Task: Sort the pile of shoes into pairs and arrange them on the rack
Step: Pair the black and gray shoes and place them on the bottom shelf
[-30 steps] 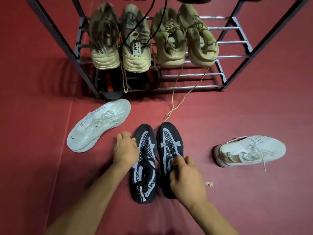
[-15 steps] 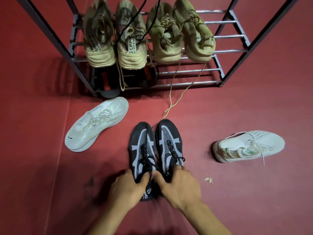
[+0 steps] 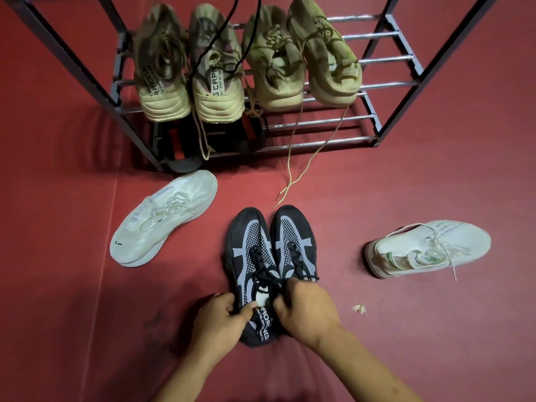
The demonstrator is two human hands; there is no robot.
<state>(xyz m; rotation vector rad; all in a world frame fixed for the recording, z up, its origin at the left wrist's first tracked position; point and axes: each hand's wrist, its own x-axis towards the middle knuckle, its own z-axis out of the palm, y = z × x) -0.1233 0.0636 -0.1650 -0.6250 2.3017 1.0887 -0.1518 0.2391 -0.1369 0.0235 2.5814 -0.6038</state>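
Two black shoes with grey mesh lie side by side on the red floor, toes toward the rack: the left black shoe [image 3: 249,256] and the right black shoe [image 3: 293,242]. My left hand [image 3: 219,320] grips the heel collar of the left one. My right hand [image 3: 304,309] grips the heel end of the right one and hides it. A white shoe [image 3: 162,224] lies on its side to the left. Another white shoe [image 3: 426,250] with green trim lies on the right. The metal shoe rack [image 3: 385,82] stands beyond.
Two beige pairs [image 3: 214,71] fill the rack's upper shelf, with long laces [image 3: 301,166] trailing to the floor. A dark pair [image 3: 179,146] sits on the bottom shelf at left. Bare rails show on the rack's right side. A small scrap [image 3: 359,309] lies by my right hand.
Both hands slid from the middle of the black shoes back to their heel ends and closed on them. The view shifted slightly; the shoes stay side by side.
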